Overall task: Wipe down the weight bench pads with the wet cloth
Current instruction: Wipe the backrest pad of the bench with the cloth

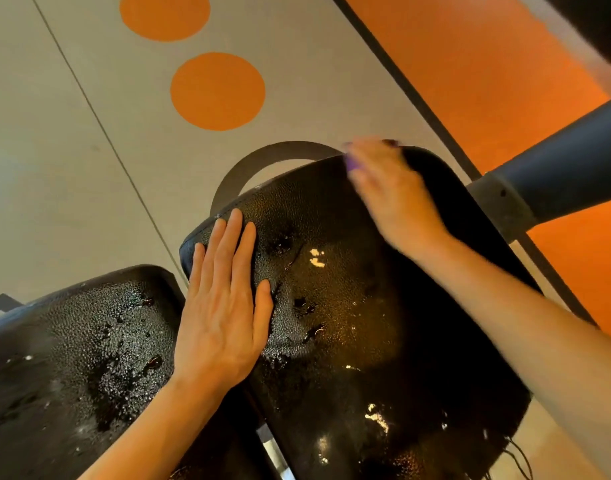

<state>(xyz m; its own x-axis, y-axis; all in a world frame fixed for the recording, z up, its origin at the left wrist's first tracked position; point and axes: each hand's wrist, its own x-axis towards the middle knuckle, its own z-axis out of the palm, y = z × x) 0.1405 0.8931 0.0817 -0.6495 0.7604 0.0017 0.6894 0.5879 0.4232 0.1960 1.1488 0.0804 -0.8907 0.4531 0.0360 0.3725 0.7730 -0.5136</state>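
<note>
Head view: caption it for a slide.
Left hand braces the wet bench pad; blurred right hand wipes its far edge.

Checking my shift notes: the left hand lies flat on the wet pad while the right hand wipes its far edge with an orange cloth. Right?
Not quite: the cloth is purple, not orange, as the head view shows. The left hand does lie flat on the wet pad while the right hand wipes its far edge.

Two black pads, left [72, 355] and right [359, 306]; two hands, left [224, 306] and right [390, 192]; two orange dots, upper [164, 13] and lower [217, 91]; one purple cloth [351, 164].
</note>
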